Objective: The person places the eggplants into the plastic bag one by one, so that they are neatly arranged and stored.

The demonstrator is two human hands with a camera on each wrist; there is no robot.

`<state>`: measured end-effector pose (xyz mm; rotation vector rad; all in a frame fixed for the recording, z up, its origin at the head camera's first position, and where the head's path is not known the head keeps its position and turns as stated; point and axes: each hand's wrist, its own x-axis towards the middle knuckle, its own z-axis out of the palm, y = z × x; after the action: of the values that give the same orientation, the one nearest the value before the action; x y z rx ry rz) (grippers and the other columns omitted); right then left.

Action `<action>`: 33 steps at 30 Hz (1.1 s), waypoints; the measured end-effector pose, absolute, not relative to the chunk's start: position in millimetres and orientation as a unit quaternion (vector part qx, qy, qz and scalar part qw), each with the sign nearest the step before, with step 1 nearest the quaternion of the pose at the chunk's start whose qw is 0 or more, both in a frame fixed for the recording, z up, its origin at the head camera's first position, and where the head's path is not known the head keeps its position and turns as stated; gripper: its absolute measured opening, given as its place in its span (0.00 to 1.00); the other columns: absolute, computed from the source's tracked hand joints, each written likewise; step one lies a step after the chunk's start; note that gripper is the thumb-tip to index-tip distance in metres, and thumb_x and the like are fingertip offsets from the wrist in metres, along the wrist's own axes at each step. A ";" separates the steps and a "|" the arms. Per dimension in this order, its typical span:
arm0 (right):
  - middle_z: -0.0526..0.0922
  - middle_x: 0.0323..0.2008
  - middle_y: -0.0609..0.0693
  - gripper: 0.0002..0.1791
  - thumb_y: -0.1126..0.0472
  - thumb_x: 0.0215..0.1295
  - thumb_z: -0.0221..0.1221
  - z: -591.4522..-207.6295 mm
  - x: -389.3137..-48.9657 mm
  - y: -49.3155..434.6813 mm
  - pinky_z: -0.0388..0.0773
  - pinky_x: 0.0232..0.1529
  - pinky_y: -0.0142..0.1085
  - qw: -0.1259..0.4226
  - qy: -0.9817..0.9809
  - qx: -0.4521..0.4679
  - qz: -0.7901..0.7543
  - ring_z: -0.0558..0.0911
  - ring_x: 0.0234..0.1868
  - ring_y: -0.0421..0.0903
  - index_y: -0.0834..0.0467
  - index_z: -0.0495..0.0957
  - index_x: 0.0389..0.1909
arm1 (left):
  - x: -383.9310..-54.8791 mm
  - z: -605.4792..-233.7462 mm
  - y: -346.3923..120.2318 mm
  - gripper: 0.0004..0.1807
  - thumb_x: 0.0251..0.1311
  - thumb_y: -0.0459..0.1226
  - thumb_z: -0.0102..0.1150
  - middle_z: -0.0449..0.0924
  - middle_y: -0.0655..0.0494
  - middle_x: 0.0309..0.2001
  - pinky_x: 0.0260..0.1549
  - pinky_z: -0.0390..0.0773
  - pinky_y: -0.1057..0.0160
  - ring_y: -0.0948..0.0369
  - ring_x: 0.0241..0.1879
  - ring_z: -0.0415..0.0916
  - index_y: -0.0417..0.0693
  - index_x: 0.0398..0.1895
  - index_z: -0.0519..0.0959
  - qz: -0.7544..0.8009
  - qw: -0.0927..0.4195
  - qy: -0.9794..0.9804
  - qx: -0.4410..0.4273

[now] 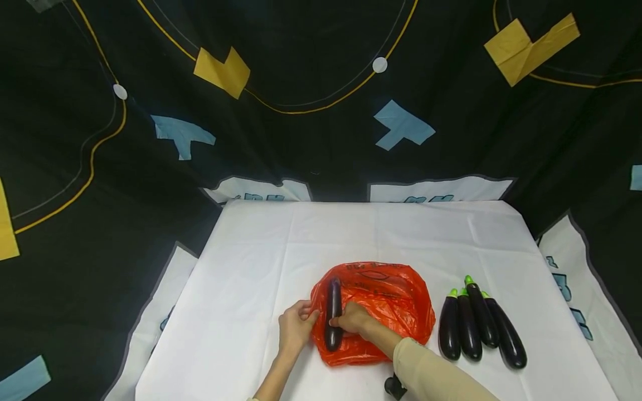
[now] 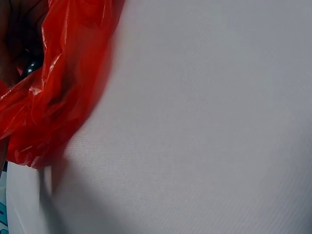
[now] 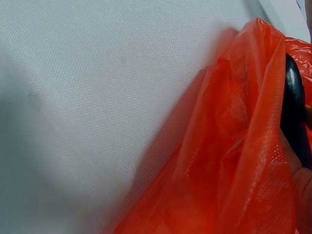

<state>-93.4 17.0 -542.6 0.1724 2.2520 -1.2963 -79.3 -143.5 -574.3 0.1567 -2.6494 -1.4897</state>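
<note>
Handling of eggplants at a red plastic bag [image 1: 396, 301], which lies with its mouth spread wide on a white table [image 1: 241, 267]. The right hand [image 1: 357, 319] reaches over the bag and grips one dark eggplant [image 1: 334, 301], thumb and fingers about its lower half. This eggplant lies lengthwise within the bag's mouth, near the left side; whether it rests on the plastic beneath cannot be told. The left hand [image 1: 295, 327] pinches the bag's left edge between thumb and fingers. To the right of the bag, well clear of the right hand's grip, four further eggplants [image 1: 481, 318] lie side by side, their green stems pointing away from the person. A small black object [image 1: 395, 386] shows just below the bag, partly hidden by the right sleeve [image 1: 436, 372]. Stage, as judged from this arrangement: work is under way, with one eggplant at the bag but unreleased, and four outside it and untouched. No other eggplant is visible inside, though folds and the right hand conceal part of the interior.
</note>
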 end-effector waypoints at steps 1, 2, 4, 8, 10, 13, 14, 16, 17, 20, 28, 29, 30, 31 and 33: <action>0.77 0.24 0.55 0.11 0.65 0.57 0.64 -542.8 -93.8 17.2 0.81 0.31 0.39 0.267 0.834 0.062 -0.480 0.81 0.26 0.48 0.67 0.72 0.32 | -79.6 -573.8 -143.6 0.09 0.52 0.31 0.68 0.84 0.53 0.29 0.27 0.79 0.70 0.63 0.29 0.81 0.41 0.38 0.83 -0.487 0.048 -0.870 0.052; 0.78 0.24 0.55 0.11 0.65 0.57 0.64 -542.6 -94.9 17.5 0.81 0.31 0.39 0.268 0.833 0.061 -0.481 0.81 0.26 0.48 0.67 0.72 0.32 | -80.4 -573.1 -143.7 0.09 0.52 0.31 0.68 0.84 0.53 0.29 0.27 0.78 0.70 0.63 0.28 0.80 0.41 0.37 0.83 -0.485 0.048 -0.872 0.053; 0.77 0.24 0.55 0.11 0.65 0.57 0.64 -541.9 -97.6 18.2 0.81 0.32 0.40 0.269 0.833 0.061 -0.479 0.81 0.27 0.48 0.67 0.72 0.32 | -82.5 -571.3 -143.5 0.08 0.52 0.31 0.68 0.84 0.53 0.28 0.27 0.78 0.70 0.64 0.28 0.80 0.42 0.37 0.83 -0.482 0.050 -0.873 0.050; 0.77 0.25 0.55 0.13 0.64 0.58 0.64 -539.5 -106.8 20.3 0.81 0.34 0.41 0.263 0.836 0.064 -0.477 0.81 0.28 0.49 0.69 0.72 0.35 | -90.1 -565.1 -141.8 0.08 0.53 0.31 0.67 0.84 0.52 0.29 0.27 0.79 0.69 0.62 0.28 0.81 0.41 0.37 0.83 -0.485 0.059 -0.872 0.034; 0.77 0.26 0.56 0.14 0.64 0.58 0.64 -538.5 -110.3 21.0 0.81 0.34 0.41 0.264 0.836 0.068 -0.477 0.82 0.29 0.49 0.69 0.72 0.36 | -93.0 -561.8 -141.0 0.08 0.54 0.32 0.67 0.84 0.51 0.29 0.27 0.80 0.67 0.61 0.29 0.82 0.40 0.38 0.83 -0.489 0.058 -0.870 0.032; 0.77 0.26 0.56 0.14 0.63 0.58 0.64 -539.6 -110.3 21.4 0.81 0.33 0.39 0.272 0.834 0.071 -0.474 0.82 0.28 0.49 0.69 0.72 0.36 | -92.2 -561.3 -141.5 0.09 0.54 0.32 0.67 0.84 0.51 0.30 0.28 0.80 0.66 0.61 0.29 0.82 0.40 0.38 0.82 -0.487 0.051 -0.871 0.036; 0.77 0.26 0.55 0.14 0.63 0.58 0.64 -540.2 -109.0 21.2 0.81 0.33 0.39 0.277 0.833 0.072 -0.474 0.81 0.28 0.48 0.69 0.72 0.36 | -90.7 -562.4 -142.0 0.09 0.54 0.32 0.67 0.84 0.51 0.30 0.28 0.80 0.66 0.61 0.30 0.82 0.40 0.38 0.83 -0.486 0.047 -0.872 0.041; 0.77 0.25 0.55 0.14 0.62 0.58 0.64 -542.3 -105.6 20.6 0.80 0.32 0.38 0.282 0.832 0.071 -0.472 0.81 0.27 0.47 0.68 0.72 0.35 | -86.4 -564.3 -143.0 0.09 0.53 0.32 0.67 0.84 0.51 0.30 0.29 0.81 0.65 0.60 0.30 0.82 0.40 0.38 0.83 -0.486 0.045 -0.872 0.045; 0.77 0.25 0.55 0.14 0.63 0.58 0.64 -543.5 -103.4 19.9 0.80 0.31 0.37 0.282 0.833 0.067 -0.471 0.80 0.27 0.46 0.68 0.72 0.35 | -84.2 -565.2 -143.5 0.09 0.53 0.32 0.67 0.84 0.51 0.31 0.29 0.81 0.65 0.60 0.30 0.82 0.40 0.38 0.83 -0.486 0.044 -0.871 0.048; 0.78 0.25 0.54 0.13 0.63 0.58 0.64 -544.4 -99.7 18.4 0.80 0.30 0.37 0.285 0.831 0.062 -0.473 0.80 0.26 0.46 0.68 0.73 0.34 | -80.3 -566.0 -145.0 0.09 0.53 0.31 0.67 0.84 0.50 0.31 0.29 0.81 0.64 0.59 0.30 0.83 0.40 0.38 0.82 -0.489 0.044 -0.870 0.048; 0.78 0.25 0.55 0.12 0.63 0.59 0.63 -543.2 -100.4 19.8 0.81 0.32 0.39 0.293 0.826 0.057 -0.478 0.81 0.27 0.47 0.68 0.73 0.35 | -81.8 -560.8 -147.5 0.08 0.54 0.32 0.66 0.85 0.50 0.30 0.28 0.81 0.66 0.59 0.29 0.83 0.41 0.37 0.83 -0.489 0.041 -0.869 0.060; 0.79 0.25 0.55 0.11 0.63 0.59 0.63 -543.1 -101.0 20.2 0.81 0.33 0.39 0.294 0.825 0.058 -0.479 0.81 0.27 0.47 0.68 0.73 0.34 | -82.4 -559.9 -148.0 0.07 0.54 0.33 0.66 0.85 0.50 0.30 0.28 0.81 0.66 0.59 0.29 0.83 0.42 0.37 0.83 -0.488 0.040 -0.870 0.062; 0.79 0.25 0.55 0.11 0.64 0.59 0.63 -543.0 -101.7 20.4 0.81 0.33 0.39 0.295 0.825 0.058 -0.479 0.81 0.27 0.47 0.68 0.74 0.34 | -83.0 -559.1 -148.4 0.07 0.54 0.33 0.66 0.85 0.51 0.30 0.27 0.81 0.66 0.60 0.29 0.83 0.42 0.37 0.83 -0.489 0.038 -0.869 0.064; 0.80 0.25 0.55 0.11 0.64 0.59 0.63 -542.7 -102.3 20.6 0.81 0.33 0.39 0.296 0.824 0.060 -0.479 0.81 0.27 0.47 0.67 0.74 0.34 | -83.5 -558.5 -148.9 0.07 0.54 0.33 0.66 0.85 0.51 0.29 0.27 0.80 0.66 0.60 0.29 0.83 0.43 0.36 0.83 -0.490 0.037 -0.869 0.066; 0.80 0.25 0.55 0.10 0.64 0.58 0.63 -542.5 -103.3 20.5 0.81 0.34 0.40 0.296 0.823 0.062 -0.480 0.82 0.27 0.47 0.67 0.74 0.33 | -84.3 -557.6 -149.9 0.06 0.54 0.33 0.66 0.85 0.51 0.29 0.25 0.80 0.66 0.61 0.28 0.82 0.43 0.36 0.84 -0.492 0.035 -0.867 0.069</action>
<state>-103.3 20.5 -542.5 0.1661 2.1893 -1.2778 -84.3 -149.9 -557.6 0.2124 -2.6640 -1.5132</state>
